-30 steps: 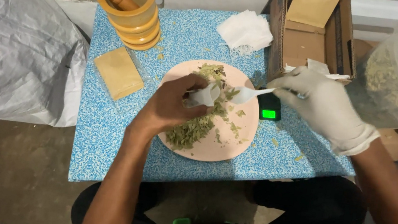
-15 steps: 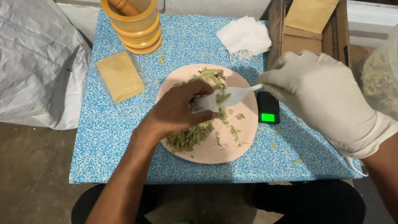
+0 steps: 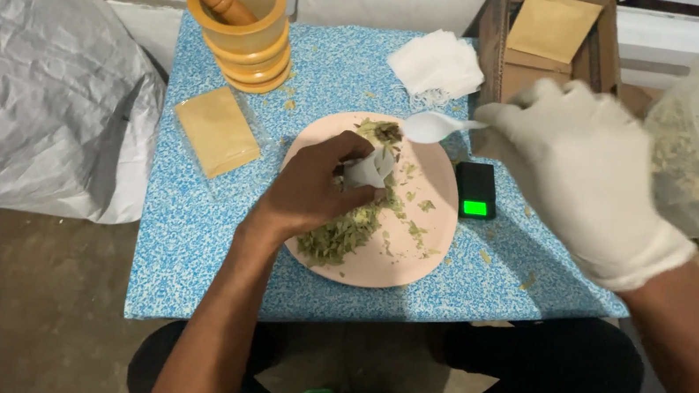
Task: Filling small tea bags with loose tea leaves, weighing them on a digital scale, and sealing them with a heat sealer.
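hands (image 3: pixel 315 188) over pink plate (image 3: pixel 421 263), mortar (image 3: pixel 247 19) behind

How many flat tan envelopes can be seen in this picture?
2: one tan envelope lies on the blue table, left of the plate; another envelope lies in the cardboard box. More may be hidden beneath.

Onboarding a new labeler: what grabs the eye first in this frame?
The pink plate of dried green leaves at the middle of the blue speckled table. Over it, the bare left hand pinches a small white sachet, while the gloved right hand holds a white spoon above the far rim. A glowing green screen sits right of the plate.
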